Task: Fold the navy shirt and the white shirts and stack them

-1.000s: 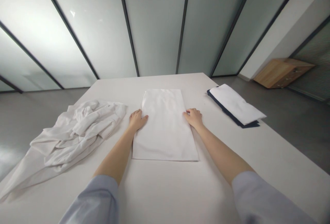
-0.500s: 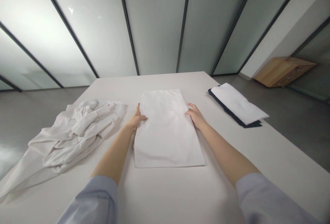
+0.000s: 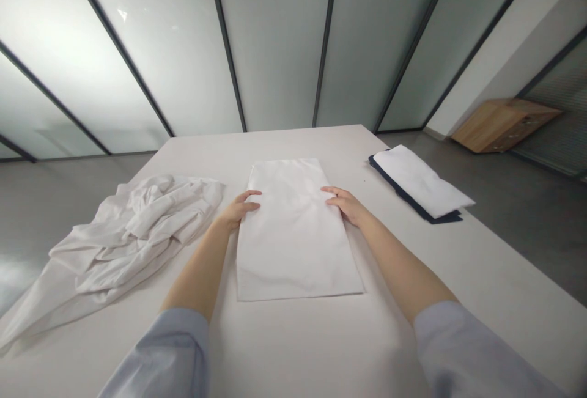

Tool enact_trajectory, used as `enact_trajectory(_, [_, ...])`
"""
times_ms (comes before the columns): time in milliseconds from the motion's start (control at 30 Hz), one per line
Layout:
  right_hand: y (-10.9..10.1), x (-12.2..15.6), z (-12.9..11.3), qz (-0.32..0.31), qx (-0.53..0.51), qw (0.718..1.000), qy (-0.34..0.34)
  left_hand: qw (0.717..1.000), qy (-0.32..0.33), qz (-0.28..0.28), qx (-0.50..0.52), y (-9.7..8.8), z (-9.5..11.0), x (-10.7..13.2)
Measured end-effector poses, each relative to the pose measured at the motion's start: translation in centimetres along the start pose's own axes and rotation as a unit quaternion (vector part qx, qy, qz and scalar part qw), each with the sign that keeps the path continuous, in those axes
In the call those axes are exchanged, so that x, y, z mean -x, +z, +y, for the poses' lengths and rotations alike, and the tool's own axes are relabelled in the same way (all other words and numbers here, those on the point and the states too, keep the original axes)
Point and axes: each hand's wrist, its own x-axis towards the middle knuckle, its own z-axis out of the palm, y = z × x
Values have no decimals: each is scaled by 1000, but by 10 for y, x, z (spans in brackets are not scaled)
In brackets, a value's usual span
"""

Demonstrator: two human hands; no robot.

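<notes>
Both hands are open, fingers loosely spread, with nothing pinched between them. My left hand (image 3: 237, 210) rests at the left edge of the folded white cloth (image 3: 293, 245), and my right hand (image 3: 346, 204) rests at its right edge, with the fingers of each lying on top of the fabric. That cloth is one long, flat rectangle, set in the middle of the near part of the table, between my two forearms.

The one white table (image 3: 293, 144) fills the lower view, and a row of frosted glass panels (image 3: 275, 37) with dark frames stands beyond it. Grey floor (image 3: 527, 233) shows on both sides of the table. Three lots of fabric lie on the tabletop. The largest is the crumpled white cloth (image 3: 123, 233), heaped to my left, well apart from my left hand, with one corner trailing over the table's left edge. The folded cloth lies in the centre. To my right, a folded white piece (image 3: 419, 181) sits on a navy layer (image 3: 408, 197), near my right hand but not touching it.

One low wooden cabinet (image 3: 502, 126) stands on the floor at the far right. Two pale blue sleeves (image 3: 160, 355) (image 3: 477, 355) cover my upper arms.
</notes>
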Motion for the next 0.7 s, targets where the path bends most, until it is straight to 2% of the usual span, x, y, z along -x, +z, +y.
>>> enact_trajectory(200, [-6,0,2,-36,-37,999,0,999,30,-6,41,-7,-1,2])
enact_trajectory(333, [-6,0,2,-53,-63,997,11,996,19,27,85,-9,1,0])
enact_trajectory(433, [-5,0,1,-48,-73,996,16,996,4,41,79,-7,3,-1])
enact_trajectory(633, [-7,3,-1,-69,-42,996,31,1000,4,-23,-14,-5,4,4])
enact_trajectory(700, [-8,3,0,-74,-34,996,33,999,-1,-27,-35,-6,2,3])
